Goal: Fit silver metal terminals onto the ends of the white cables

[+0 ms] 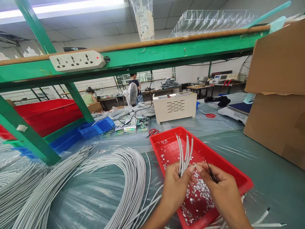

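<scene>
My left hand (173,188) is closed round several white cables (186,152), whose stripped ends point up above the fist. Close beside it, my right hand (224,187) pinches at one cable end with thumb and forefinger, touching the left thumb's tip. A slim, dark pointed tool (211,172), perhaps tweezers, is tucked in the right hand's fingers, partly hidden. Both hands are over a red plastic tray (245,182). Small shiny silver scraps (202,192) lie scattered across its floor.
Bundles of grey-white cable (135,171) cover the table's left. Red-handled scissors (153,132) lie behind the tray, near a beige box-shaped machine (175,108). Cardboard boxes (274,127) and a scale (234,114) stand right. A green shelf (166,52) crosses above. Two people are farther back.
</scene>
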A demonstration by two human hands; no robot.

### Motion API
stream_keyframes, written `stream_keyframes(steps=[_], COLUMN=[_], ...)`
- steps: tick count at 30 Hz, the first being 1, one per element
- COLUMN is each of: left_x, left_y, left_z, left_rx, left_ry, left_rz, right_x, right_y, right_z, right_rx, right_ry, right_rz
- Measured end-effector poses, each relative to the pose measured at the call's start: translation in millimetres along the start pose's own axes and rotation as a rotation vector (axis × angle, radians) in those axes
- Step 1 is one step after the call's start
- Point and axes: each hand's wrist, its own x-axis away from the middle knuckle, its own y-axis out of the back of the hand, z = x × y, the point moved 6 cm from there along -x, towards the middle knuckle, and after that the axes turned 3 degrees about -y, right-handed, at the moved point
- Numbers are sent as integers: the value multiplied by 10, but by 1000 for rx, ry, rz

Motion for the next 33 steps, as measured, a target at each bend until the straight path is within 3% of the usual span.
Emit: stream_keyframes(steps=[11, 26, 33], left_x=[-8, 30, 42], left_y=[4, 6, 16], left_z=[-7, -47, 47], left_rx=[-25, 29, 28], left_ry=[-20, -32, -46], left_rz=[71, -86, -102], right_x=[-17, -16, -18], right_y=[-25, -2, 49], right_z=[-38, 12, -10], right_rx=[-18, 11, 5], right_ry=[-10, -28, -16], right_rz=[25, -4, -60])
